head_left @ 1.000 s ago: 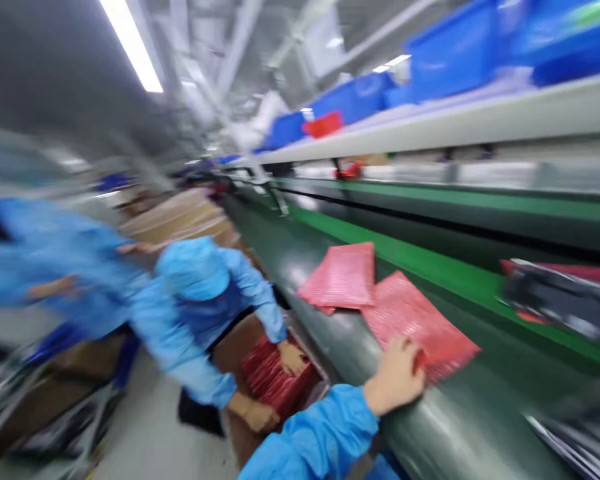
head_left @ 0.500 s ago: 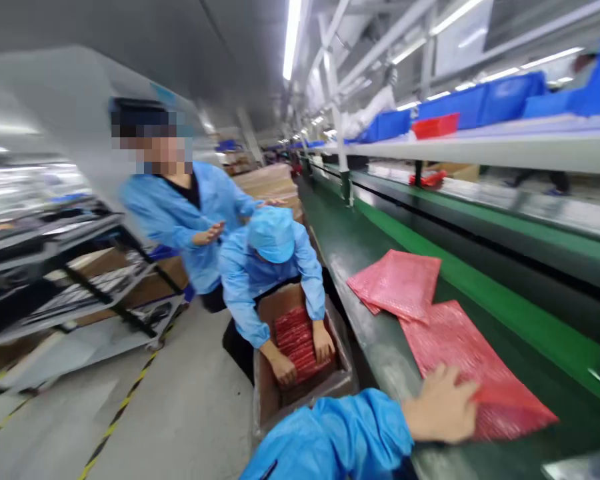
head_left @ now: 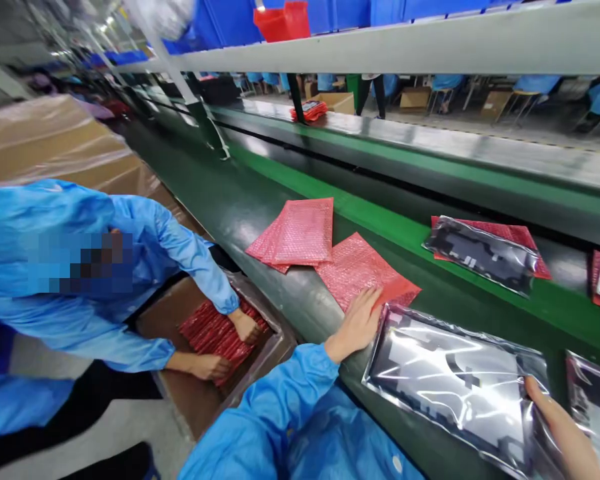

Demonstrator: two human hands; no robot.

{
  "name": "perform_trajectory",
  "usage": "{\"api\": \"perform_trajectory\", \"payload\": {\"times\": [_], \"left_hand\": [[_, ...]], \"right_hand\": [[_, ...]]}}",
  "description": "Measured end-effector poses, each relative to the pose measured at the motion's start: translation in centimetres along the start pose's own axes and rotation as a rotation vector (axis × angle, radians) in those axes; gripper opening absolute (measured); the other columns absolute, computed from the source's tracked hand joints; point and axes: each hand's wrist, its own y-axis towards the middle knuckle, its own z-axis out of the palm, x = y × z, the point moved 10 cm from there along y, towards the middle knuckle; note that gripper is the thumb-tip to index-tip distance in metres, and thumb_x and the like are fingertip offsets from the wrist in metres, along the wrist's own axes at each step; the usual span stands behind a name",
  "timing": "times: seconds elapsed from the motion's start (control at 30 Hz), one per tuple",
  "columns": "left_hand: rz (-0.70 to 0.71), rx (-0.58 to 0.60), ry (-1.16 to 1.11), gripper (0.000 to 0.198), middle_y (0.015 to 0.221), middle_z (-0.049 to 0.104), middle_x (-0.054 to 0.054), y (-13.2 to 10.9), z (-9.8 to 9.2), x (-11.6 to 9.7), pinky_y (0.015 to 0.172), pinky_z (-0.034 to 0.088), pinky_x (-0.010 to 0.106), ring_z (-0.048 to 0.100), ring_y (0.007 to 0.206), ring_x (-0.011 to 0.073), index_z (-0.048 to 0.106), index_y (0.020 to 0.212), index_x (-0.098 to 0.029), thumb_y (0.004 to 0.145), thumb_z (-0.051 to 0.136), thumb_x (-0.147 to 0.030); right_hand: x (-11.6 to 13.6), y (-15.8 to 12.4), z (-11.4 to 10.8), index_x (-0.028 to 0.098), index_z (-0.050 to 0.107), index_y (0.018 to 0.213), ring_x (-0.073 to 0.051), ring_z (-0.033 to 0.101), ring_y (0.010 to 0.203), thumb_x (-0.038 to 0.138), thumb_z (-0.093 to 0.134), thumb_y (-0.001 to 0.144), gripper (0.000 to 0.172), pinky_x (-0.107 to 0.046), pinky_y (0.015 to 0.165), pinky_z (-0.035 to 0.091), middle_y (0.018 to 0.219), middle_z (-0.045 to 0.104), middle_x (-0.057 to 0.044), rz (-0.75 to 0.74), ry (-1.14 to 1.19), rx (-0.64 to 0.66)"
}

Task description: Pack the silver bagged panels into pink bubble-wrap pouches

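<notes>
On the green conveyor, a red bubble-wrap bag (head_left: 357,267) lies under the fingers of my left hand (head_left: 357,323); whether the fingers grip it is hard to tell. My right hand (head_left: 563,423) holds the right end of a flat dark panel in a clear, shiny plastic bag (head_left: 455,380), thumb on top. The panel's left end is beside my left hand. More red bubble bags (head_left: 305,230) overlap just beyond. Farther right, a bagged black panel (head_left: 480,253) rests on a red bag (head_left: 535,250).
At the left, a co-worker in a blue smock (head_left: 145,267) has both hands in a carton (head_left: 175,313) of red bubble bags. Another bagged panel (head_left: 597,407) lies at the right edge. A white shelf (head_left: 430,43) with blue bins and a red bin (head_left: 283,21) runs above the conveyor (head_left: 190,180).
The view has swung right and down. My right hand and the bagged panel have come into view. My left hand remains at the red bag.
</notes>
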Motion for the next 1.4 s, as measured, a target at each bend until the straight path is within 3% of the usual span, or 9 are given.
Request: {"api": "perform_trajectory", "payload": {"times": [0.13, 0.23, 0.33, 0.43, 0.63, 0.83, 0.97, 1.13, 1.4], "left_hand": [[0.035, 0.074, 0.076, 0.052, 0.158, 0.042, 0.009, -1.4, 1.1, -1.3, 0.120, 0.032, 0.050, 0.040, 0.144, 0.0266, 0.043, 0.152, -0.028, 0.099, 0.039, -0.029], [0.018, 0.031, 0.250, 0.057, 0.155, 0.044, 0.014, -2.8, 0.1, -1.4, 0.118, 0.030, 0.053, 0.037, 0.145, 0.0299, 0.044, 0.149, -0.020, 0.092, 0.044, -0.022], [-0.093, -0.074, 0.421, 0.030, 0.125, 0.063, 0.016, -4.0, -2.5, -0.3, 0.101, 0.044, 0.048, 0.055, 0.122, 0.0308, 0.063, 0.116, -0.017, 0.093, 0.046, -0.024], [-0.139, -0.044, 0.491, 0.022, 0.087, 0.065, 0.008, -4.3, -3.6, 0.4, 0.082, 0.045, 0.038, 0.062, 0.091, 0.0251, 0.060, 0.084, -0.021, 0.097, 0.042, -0.024], [-0.188, -0.017, 0.407, 0.023, 0.085, 0.068, 0.004, -0.6, -4.4, 0.6, 0.073, 0.044, 0.031, 0.066, 0.082, 0.0221, 0.058, 0.096, -0.022, 0.092, 0.059, -0.045], [-0.171, 0.138, 0.482, 0.014, 0.093, 0.072, 0.009, 3.1, -4.2, 1.3, 0.072, 0.044, 0.031, 0.070, 0.088, 0.0243, 0.059, 0.101, -0.020, 0.098, 0.047, -0.025], [-0.066, 0.073, 0.320, 0.016, 0.083, 0.069, 0.006, 2.6, -5.0, 1.2, 0.072, 0.047, 0.031, 0.068, 0.080, 0.0222, 0.058, 0.098, -0.020, 0.089, 0.045, -0.015], [-0.016, -0.026, 0.048, 0.012, 0.065, 0.058, -0.002, 0.3, -5.8, 0.9, 0.061, 0.044, 0.029, 0.059, 0.058, 0.0169, 0.054, 0.091, -0.022, 0.086, 0.043, -0.020], [-0.006, -0.090, 0.062, 0.014, 0.071, 0.061, 0.001, -1.7, -5.0, -1.7, 0.065, 0.047, 0.032, 0.063, 0.066, 0.0206, 0.054, 0.093, -0.023, 0.091, 0.039, -0.024]], "right_hand": [[-0.1, 0.4, 3.1, 0.020, 0.075, 0.100, -0.027, 0.074, 0.075, 0.051, 0.084, 0.068, 0.045, -0.036, 0.067, 0.061, 0.082, 0.077, -0.006, 0.092, 0.201, 0.087], [-0.3, -0.8, 5.1, 0.018, 0.074, 0.106, -0.028, 0.075, 0.076, 0.050, 0.082, 0.073, 0.047, -0.039, 0.071, 0.063, 0.083, 0.078, -0.006, 0.125, 0.369, 0.137], [-1.0, -1.8, 6.1, 0.017, 0.074, 0.108, -0.029, 0.076, 0.076, 0.050, 0.080, 0.076, 0.046, -0.040, 0.072, 0.064, 0.080, 0.078, -0.005, 0.125, 0.459, 0.069], [-1.6, -2.5, 6.6, 0.016, 0.074, 0.108, -0.029, 0.077, 0.077, 0.052, 0.079, 0.077, 0.048, -0.039, 0.072, 0.064, 0.081, 0.078, -0.006, 0.104, 0.514, 0.003], [-1.8, -3.8, 7.8, 0.014, 0.075, 0.102, -0.029, 0.077, 0.082, 0.050, 0.080, 0.075, 0.045, -0.038, 0.074, 0.064, 0.081, 0.079, -0.008, 0.135, 0.594, -0.038], [-0.2, -4.3, 9.8, 0.016, 0.074, 0.095, -0.030, 0.077, 0.080, 0.049, 0.081, 0.072, 0.041, -0.037, 0.071, 0.064, 0.076, 0.077, -0.008, 0.113, 0.620, -0.026], [0.7, -4.5, 10.9, 0.015, 0.073, 0.098, -0.029, 0.076, 0.082, 0.046, 0.078, 0.076, 0.038, -0.039, 0.074, 0.064, 0.079, 0.078, -0.008, 0.114, 0.684, -0.063], [0.5, -3.9, 11.4, 0.012, 0.072, 0.098, -0.028, 0.076, 0.084, 0.044, 0.078, 0.077, 0.039, -0.036, 0.075, 0.063, 0.078, 0.077, -0.007, 0.115, 0.771, -0.133], [0.5, -3.3, 12.5, 0.013, 0.073, 0.107, -0.027, 0.075, 0.088, 0.056, 0.085, 0.067, 0.060, -0.034, 0.074, 0.061, 0.092, 0.079, -0.008, 0.001, 0.807, -0.124]]}}
